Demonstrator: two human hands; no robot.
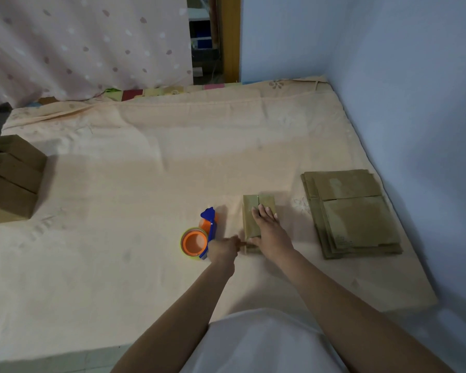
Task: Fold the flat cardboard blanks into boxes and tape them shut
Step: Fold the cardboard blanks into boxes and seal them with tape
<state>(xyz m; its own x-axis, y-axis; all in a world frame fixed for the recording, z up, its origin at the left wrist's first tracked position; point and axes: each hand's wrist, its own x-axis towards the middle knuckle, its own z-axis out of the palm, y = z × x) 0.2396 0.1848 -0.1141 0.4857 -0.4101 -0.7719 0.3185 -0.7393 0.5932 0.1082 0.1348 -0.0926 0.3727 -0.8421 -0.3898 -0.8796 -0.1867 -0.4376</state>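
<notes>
— Peach bedsheet (145,184) fills most of the frame, with blue walls (388,76) along the right side and a spotted pink curtain (78,44) in the upper left. Where do we have the box?

— Just right of centre. Our small cardboard box (257,211) sits on the sheet, its two top flaps closed with a seam running away from us. Our right hand (269,232) lies flat on its lid, fingers spread and pressing down, not gripping.

— And our left hand (222,249)?

— Low at the near left corner of the box, fingers bunched and pointing toward our right thumb. A thin strip seems to run between them, but we cannot tell whether the fingers pinch anything. Just behind that hand lies the tape dispenser (202,235), blue handle with an orange roll core, resting on the sheet beside the box.

— What about the blanks?

— Our stack of flat cardboard blanks (353,216) lies at the right of the frame near the wall, apart from the box. At the left edge we see several folded boxes (11,179) grouped together.
</notes>
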